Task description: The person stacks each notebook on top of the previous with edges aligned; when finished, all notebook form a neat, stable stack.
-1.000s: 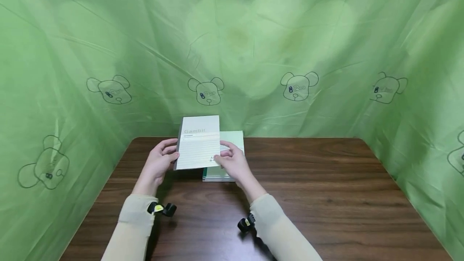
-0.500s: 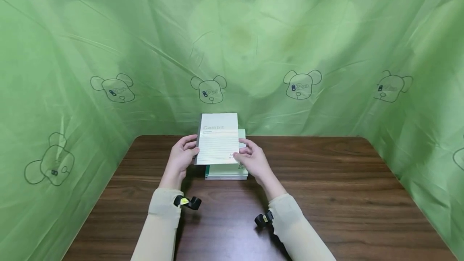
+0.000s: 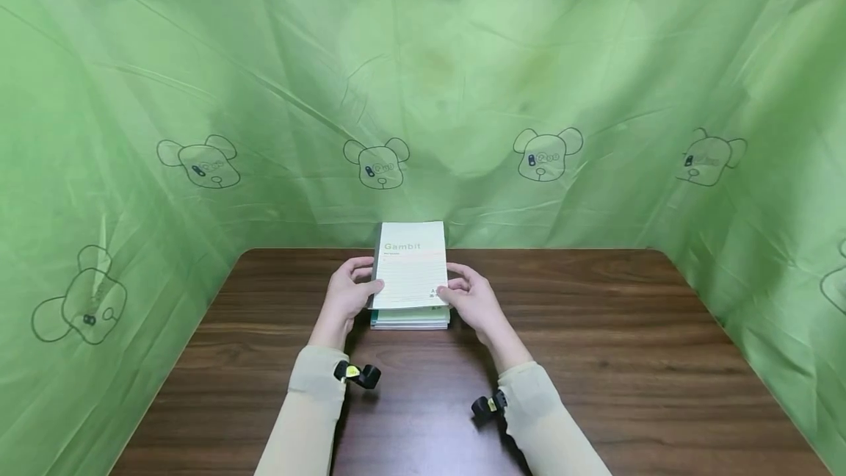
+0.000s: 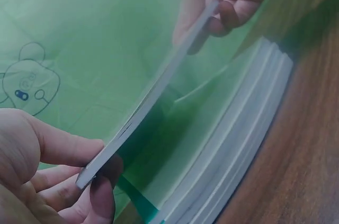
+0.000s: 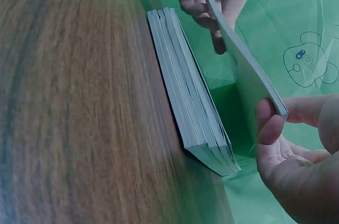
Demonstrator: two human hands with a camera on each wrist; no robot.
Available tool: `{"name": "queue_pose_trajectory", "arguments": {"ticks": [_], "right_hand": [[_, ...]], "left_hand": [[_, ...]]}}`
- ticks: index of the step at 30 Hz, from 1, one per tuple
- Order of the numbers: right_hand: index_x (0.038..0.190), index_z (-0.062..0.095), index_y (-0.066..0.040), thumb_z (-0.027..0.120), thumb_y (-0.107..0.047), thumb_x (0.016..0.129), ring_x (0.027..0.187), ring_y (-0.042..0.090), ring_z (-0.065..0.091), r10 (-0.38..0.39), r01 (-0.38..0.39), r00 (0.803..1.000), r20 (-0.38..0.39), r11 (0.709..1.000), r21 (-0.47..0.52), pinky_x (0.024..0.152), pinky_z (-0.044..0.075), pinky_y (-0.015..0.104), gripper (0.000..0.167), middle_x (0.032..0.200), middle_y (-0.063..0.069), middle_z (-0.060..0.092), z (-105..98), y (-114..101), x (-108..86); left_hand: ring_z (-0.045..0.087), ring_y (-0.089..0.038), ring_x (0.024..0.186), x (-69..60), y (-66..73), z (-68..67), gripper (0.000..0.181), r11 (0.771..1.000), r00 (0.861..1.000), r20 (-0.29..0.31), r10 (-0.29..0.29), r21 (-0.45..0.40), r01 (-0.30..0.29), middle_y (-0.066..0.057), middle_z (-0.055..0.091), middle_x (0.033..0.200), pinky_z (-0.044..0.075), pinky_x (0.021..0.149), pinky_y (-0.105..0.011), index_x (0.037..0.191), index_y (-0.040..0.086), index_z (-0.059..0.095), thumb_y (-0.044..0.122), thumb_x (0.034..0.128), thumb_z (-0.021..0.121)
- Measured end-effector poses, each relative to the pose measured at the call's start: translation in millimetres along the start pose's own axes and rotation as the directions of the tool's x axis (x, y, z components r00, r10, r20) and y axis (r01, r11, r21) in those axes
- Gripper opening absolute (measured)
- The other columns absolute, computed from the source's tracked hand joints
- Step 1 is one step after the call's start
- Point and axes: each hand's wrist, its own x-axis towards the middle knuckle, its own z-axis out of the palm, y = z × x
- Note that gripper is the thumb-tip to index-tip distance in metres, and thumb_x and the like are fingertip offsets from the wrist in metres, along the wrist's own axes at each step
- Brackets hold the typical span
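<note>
A pale notebook (image 3: 413, 270) with "Gambit" on its cover is held between both hands, its spine toward the left. My left hand (image 3: 346, 296) pinches the spine side, thumb on the cover and fingers beneath. At the lower right corner my right hand (image 3: 474, 301) pinches the opposite edge in the same way. Below it lies a stack of notebooks (image 3: 410, 319), mostly hidden in the head view. Both wrist views show a gap between the held notebook (image 4: 143, 110) and the stack (image 5: 185, 81), whose top cover is light green.
The stack stands on a dark wooden table (image 3: 595, 358), near its back edge. A green curtain (image 3: 463, 94) with bear-head drawings hangs behind and along both sides. Each wrist wears a small black camera (image 3: 360, 374).
Both hands have carried the notebook to the right, from left of the stack to over it. In the last half second it has also come lower, covering more of the stack.
</note>
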Motion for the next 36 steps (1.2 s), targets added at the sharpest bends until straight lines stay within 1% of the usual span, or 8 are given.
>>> {"name": "queue_pose_trajectory", "arguments": {"ticks": [4, 8, 11, 14, 20, 27, 32, 36], "right_hand": [[0.153, 0.058, 0.001, 0.074, -0.001, 0.098, 0.082, 0.012, 0.067, 0.007, -0.007, 1.0, -0.004, 1.0, -0.002, 0.078, 0.057, 0.028, 0.057, 0.102, 0.014, 0.075, -2, 6, 2.5], [0.151, 0.058, 0.004, 0.073, 0.001, 0.098, 0.081, 0.012, 0.066, 0.015, -0.015, 1.0, -0.003, 1.0, -0.017, 0.076, 0.056, 0.027, 0.055, 0.101, 0.015, 0.075, -3, 11, 4.5], [0.149, 0.06, 0.005, 0.074, 0.001, 0.097, 0.08, 0.013, 0.066, 0.025, -0.025, 1.0, -0.001, 0.999, -0.043, 0.074, 0.055, 0.027, 0.054, 0.102, 0.015, 0.076, -3, 14, 4.5], [0.146, 0.062, 0.005, 0.076, 0.0, 0.096, 0.081, 0.012, 0.066, 0.043, -0.044, 0.999, -0.01, 0.997, -0.061, 0.072, 0.053, 0.025, 0.052, 0.105, 0.015, 0.075, -5, 16, 4.0], [0.143, 0.066, 0.004, 0.08, -0.004, 0.094, 0.083, 0.014, 0.065, 0.074, -0.075, 0.997, -0.018, 0.992, -0.097, 0.066, 0.05, 0.025, 0.051, 0.107, 0.012, 0.07, -8, 19, 4.8], [0.142, 0.066, 0.004, 0.082, -0.003, 0.091, 0.103, 0.024, 0.066, 0.076, -0.073, 0.997, 0.015, 0.987, -0.144, 0.082, 0.053, 0.025, 0.054, 0.118, 0.02, 0.072, -13, 23, 6.7], [0.15, 0.061, 0.003, 0.08, 0.001, 0.093, 0.109, 0.027, 0.071, 0.096, -0.091, 0.994, 0.046, 0.99, -0.112, 0.085, 0.058, 0.029, 0.06, 0.135, 0.022, 0.069, -11, 28, 7.6], [0.151, 0.06, 0.004, 0.079, 0.003, 0.093, 0.11, 0.028, 0.073, 0.086, -0.081, 0.995, 0.045, 0.991, -0.111, 0.087, 0.06, 0.031, 0.06, 0.14, 0.022, 0.068, -8, 27, 6.2]], "left_hand": [[0.07, -0.028, 0.102, 1.5, -3.0, 3.6, 0.053, 0.998, 1.0, 0.004, 0.015, 0.054, -0.015, -0.02, 0.071, 0.134, 0.058, 0.076, -0.03, 0.144, 0.006, 0.063, -0.003, 0.0939, 0.079], [0.07, -0.028, 0.096, -0.2, -3.6, 4.6, 0.052, 0.997, 1.0, 0.018, 0.015, 0.08, -0.016, -0.023, 0.071, 0.13, 0.058, 0.071, -0.03, 0.142, 0.002, 0.063, -0.004, 0.0928, 0.079], [0.068, -0.028, 0.097, -1.1, -5.0, 4.2, 0.052, 0.99, 0.999, 0.024, 0.033, 0.135, -0.036, -0.024, 0.07, 0.127, 0.057, 0.07, -0.03, 0.141, -0.001, 0.063, -0.004, 0.0917, 0.079], [0.064, -0.032, 0.105, -0.5, -7.1, 3.6, 0.052, 0.976, 0.998, 0.022, 0.061, 0.21, -0.064, -0.023, 0.068, 0.122, 0.055, 0.079, -0.034, 0.14, -0.003, 0.064, -0.003, 0.0906, 0.08], [0.057, -0.04, 0.118, 2.2, -10.5, 2.5, 0.051, 0.947, 0.996, 0.022, 0.082, 0.31, -0.085, -0.022, 0.065, 0.122, 0.047, 0.104, -0.053, 0.139, -0.002, 0.067, 0.0, 0.0898, 0.082], [0.059, -0.039, 0.123, 8.5, -15.8, 3.4, 0.052, 0.924, 0.994, 0.036, 0.104, 0.367, -0.11, -0.02, 0.068, 0.124, 0.043, 0.113, -0.056, 0.14, 0.0, 0.067, 0.002, 0.0902, 0.082], [0.059, -0.039, 0.124, 10.5, -19.3, 1.0, 0.054, 0.91, 0.995, 0.043, 0.089, 0.403, -0.099, -0.019, 0.068, 0.126, 0.045, 0.111, -0.057, 0.141, 0.002, 0.066, 0.005, 0.0904, 0.084], [0.059, -0.041, 0.129, 8.8, -19.8, -0.4, 0.057, 0.907, 0.997, 0.047, 0.069, 0.413, -0.082, -0.02, 0.069, 0.132, 0.048, 0.11, -0.057, 0.142, 0.0, 0.065, 0.007, 0.0891, 0.086]]}}
